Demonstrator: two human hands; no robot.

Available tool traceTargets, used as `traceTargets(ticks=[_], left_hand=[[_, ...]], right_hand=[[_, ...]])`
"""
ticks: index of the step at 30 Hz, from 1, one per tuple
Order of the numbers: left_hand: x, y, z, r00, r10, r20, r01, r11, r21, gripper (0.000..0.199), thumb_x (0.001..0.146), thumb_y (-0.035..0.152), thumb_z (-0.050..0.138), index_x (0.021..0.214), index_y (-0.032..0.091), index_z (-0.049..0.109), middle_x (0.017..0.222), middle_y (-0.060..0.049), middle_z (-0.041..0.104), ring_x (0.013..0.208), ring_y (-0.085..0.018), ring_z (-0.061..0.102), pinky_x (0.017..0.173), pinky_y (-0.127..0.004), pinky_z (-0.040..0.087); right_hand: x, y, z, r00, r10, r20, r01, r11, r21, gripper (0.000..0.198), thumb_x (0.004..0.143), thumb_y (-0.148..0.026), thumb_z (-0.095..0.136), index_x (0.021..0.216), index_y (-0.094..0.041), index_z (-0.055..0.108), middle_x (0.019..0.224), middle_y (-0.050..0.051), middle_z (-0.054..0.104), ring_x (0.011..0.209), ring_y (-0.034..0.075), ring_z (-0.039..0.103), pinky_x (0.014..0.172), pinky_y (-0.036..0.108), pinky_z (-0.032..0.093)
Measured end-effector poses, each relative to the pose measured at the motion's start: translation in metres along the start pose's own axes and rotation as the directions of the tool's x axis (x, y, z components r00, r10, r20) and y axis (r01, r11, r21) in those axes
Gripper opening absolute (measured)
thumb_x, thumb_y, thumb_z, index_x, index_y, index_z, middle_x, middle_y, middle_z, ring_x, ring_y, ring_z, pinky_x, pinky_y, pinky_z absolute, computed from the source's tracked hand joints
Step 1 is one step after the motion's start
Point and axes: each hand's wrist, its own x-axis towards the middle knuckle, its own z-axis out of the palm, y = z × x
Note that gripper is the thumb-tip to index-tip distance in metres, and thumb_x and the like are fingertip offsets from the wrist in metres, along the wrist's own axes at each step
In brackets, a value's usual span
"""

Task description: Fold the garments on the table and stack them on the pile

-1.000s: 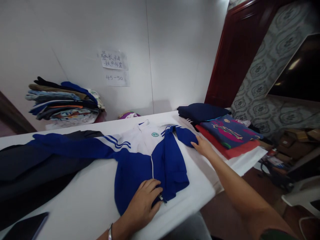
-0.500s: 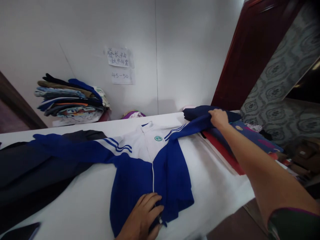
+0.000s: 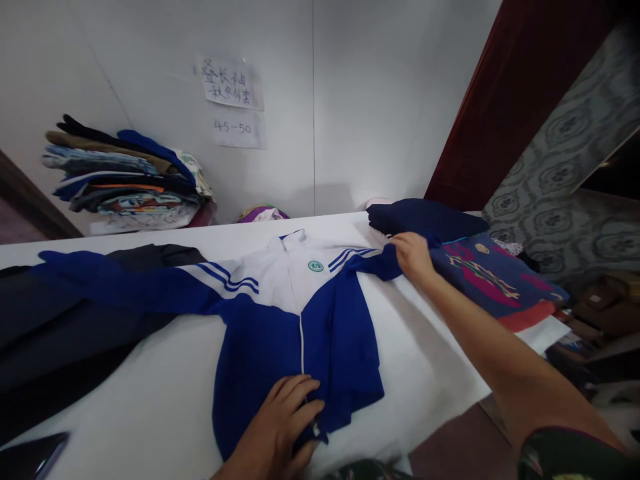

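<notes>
A blue and white zip jacket (image 3: 280, 340) lies front up with its sleeves spread on a white-covered table (image 3: 425, 347). It has striped shoulders and a round green badge. At its lower front, my left hand (image 3: 285, 420) is closed on the fabric by the bottom of the zip, fingers on top and thumb below. My right hand (image 3: 414, 257) grips the sleeve on the right side, its fingers bunched round the blue cloth. The far end of that sleeve is partly hidden behind my hand. The opposite sleeve rests across dark grey clothing (image 3: 65, 347).
A stack of folded clothes (image 3: 130, 180) stands at the back left. Folded garments (image 3: 495, 273) are piled at the right, with dark navy cloth (image 3: 425, 220) on top. A phone-like black object (image 3: 35, 457) lies front left. Handwritten papers (image 3: 233, 83) hang on the wall.
My right hand has moved left, off the pile and inward along the sleeve. More of the patterned garment on the right shows. My left hand stays at the hem; the view has shifted slightly.
</notes>
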Motion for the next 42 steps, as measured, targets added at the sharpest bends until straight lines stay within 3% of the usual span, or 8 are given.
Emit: traceTargets(ticks=[3,8,14,18,28,34,37,42], left_hand=[[0.002,0.006,-0.006,1.000,-0.007,0.004,0.007,1.000,-0.023,0.054,0.069,0.013,0.063,0.120,0.029,0.059,0.132,-0.007,0.058,0.124,-0.030,0.050,0.103,-0.052,0.041],[0.005,0.014,-0.015,0.999,-0.031,-0.012,0.030,0.997,-0.077,0.044,0.071,0.014,0.062,0.114,0.024,0.064,0.127,-0.008,0.060,0.121,-0.029,0.051,0.103,-0.047,0.040],[0.005,0.013,-0.017,1.000,-0.006,-0.007,0.005,0.994,-0.105,0.043,0.073,0.015,0.062,0.115,0.024,0.063,0.126,-0.008,0.059,0.120,-0.027,0.049,0.102,-0.047,0.040],[0.004,0.011,-0.017,1.000,0.004,-0.010,-0.006,0.990,-0.138,0.045,0.072,0.014,0.062,0.116,0.024,0.062,0.128,-0.008,0.057,0.122,-0.027,0.048,0.102,-0.048,0.040],[0.002,0.012,-0.022,1.000,-0.005,-0.003,0.005,0.988,-0.157,0.046,0.073,0.011,0.060,0.116,0.025,0.061,0.129,-0.006,0.055,0.123,-0.027,0.046,0.104,-0.048,0.040],[0.001,0.015,-0.025,1.000,-0.025,0.009,0.026,0.987,-0.160,0.047,0.073,0.007,0.056,0.117,0.025,0.061,0.131,-0.005,0.054,0.125,-0.025,0.045,0.108,-0.046,0.038],[0.001,0.015,-0.024,1.000,-0.027,0.010,0.028,0.987,-0.160,0.047,0.073,0.006,0.057,0.116,0.024,0.061,0.131,-0.006,0.054,0.125,-0.026,0.045,0.108,-0.047,0.037],[0.001,0.011,-0.018,1.000,-0.021,-0.006,0.020,0.985,-0.171,0.045,0.073,0.009,0.059,0.115,0.026,0.061,0.131,-0.005,0.055,0.124,-0.026,0.045,0.106,-0.048,0.039]], right_hand=[[-0.033,-0.056,0.011,0.986,-0.125,0.113,0.096,0.968,0.231,0.028,0.090,-0.019,0.047,0.105,-0.019,0.070,0.109,0.011,0.067,0.105,0.024,0.054,0.093,0.039,0.036],[-0.049,-0.112,0.036,0.882,0.081,0.465,-0.282,0.881,0.380,0.033,0.093,-0.040,0.047,0.084,-0.018,0.071,0.078,0.004,0.069,0.073,0.016,0.058,0.064,0.025,0.038],[-0.025,-0.140,0.054,0.764,0.253,0.594,-0.492,0.823,0.283,0.029,0.081,-0.045,0.064,0.074,-0.018,0.067,0.086,0.009,0.069,0.087,0.021,0.061,0.069,0.026,0.038],[-0.021,-0.135,0.060,0.731,0.327,0.598,-0.590,0.744,0.315,0.007,0.076,-0.022,0.068,0.073,-0.017,0.064,0.080,0.005,0.068,0.081,0.017,0.062,0.067,0.023,0.041],[-0.050,-0.075,0.040,0.565,0.506,0.652,-0.815,0.468,0.343,0.013,0.085,-0.021,0.057,0.075,-0.013,0.059,0.047,-0.004,0.050,0.043,0.010,0.050,0.044,0.020,0.038],[-0.067,-0.094,0.024,0.563,0.461,0.685,-0.811,0.467,0.352,0.036,0.085,-0.043,0.060,0.103,-0.013,0.065,0.070,0.004,0.067,0.058,0.016,0.061,0.050,0.023,0.045],[-0.084,-0.103,0.016,0.653,0.379,0.656,-0.719,0.585,0.377,0.050,0.080,-0.048,0.065,0.117,-0.014,0.062,0.089,0.008,0.071,0.074,0.019,0.065,0.060,0.025,0.049],[-0.102,-0.091,0.010,0.696,0.349,0.627,-0.550,0.820,0.154,0.014,0.080,-0.023,0.061,0.088,-0.016,0.071,0.080,0.003,0.070,0.077,0.017,0.065,0.067,0.023,0.045]])
